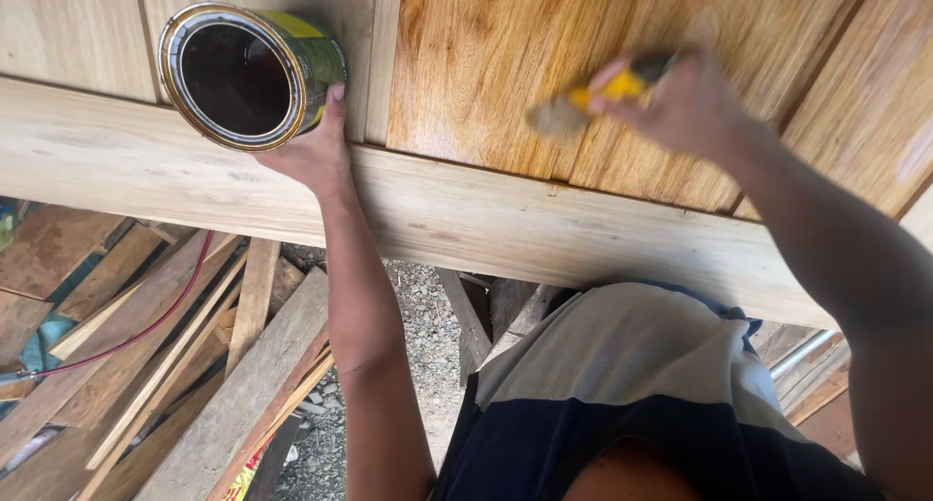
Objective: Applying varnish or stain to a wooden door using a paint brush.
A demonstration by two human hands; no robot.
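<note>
My left hand [311, 151] grips an open metal tin [248, 73] with a dark inside and a green and yellow side, held tilted over the pale wooden door frame [117, 151]. My right hand [685, 103] is closed on a yellow-handled paintbrush [583, 103], blurred with motion, its bristles against the glossy amber wooden panel [486, 64]. The panels to the right look wet and darker than the unfinished rail [544, 229] below them.
Below the door's edge lie loose planks and offcuts [194, 365] on gravel [418, 326], with a red cable [146, 326] running across them. A metal pipe [807, 350] shows at the right. My grey and dark blue shirt [632, 384] fills the lower middle.
</note>
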